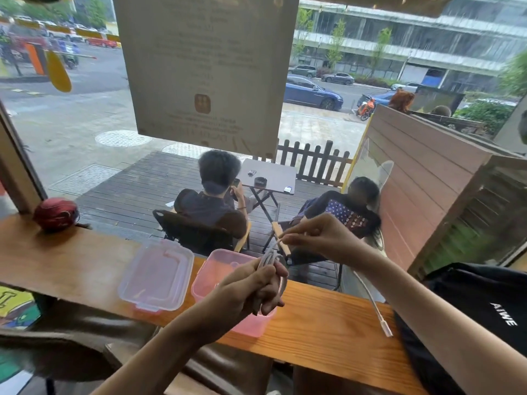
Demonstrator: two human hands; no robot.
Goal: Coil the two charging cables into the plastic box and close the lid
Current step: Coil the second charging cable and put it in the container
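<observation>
My left hand (258,286) is closed around a bundle of white charging cable loops (268,259), held above the pink plastic box (211,276). My right hand (319,236) pinches a strand of the same white cable up and to the right of the bundle. A loose cable end with its white plug (382,320) hangs down below my right forearm and rests on the counter. The box stands open on the wooden counter (328,326). Its clear lid (158,276) lies flat just left of the box. I cannot tell the two cables apart.
A black bag with white lettering (484,309) lies on the counter at the right. A dark red ball of yarn (55,213) sits at the far left by the window. Behind the glass, two people sit on a deck outside.
</observation>
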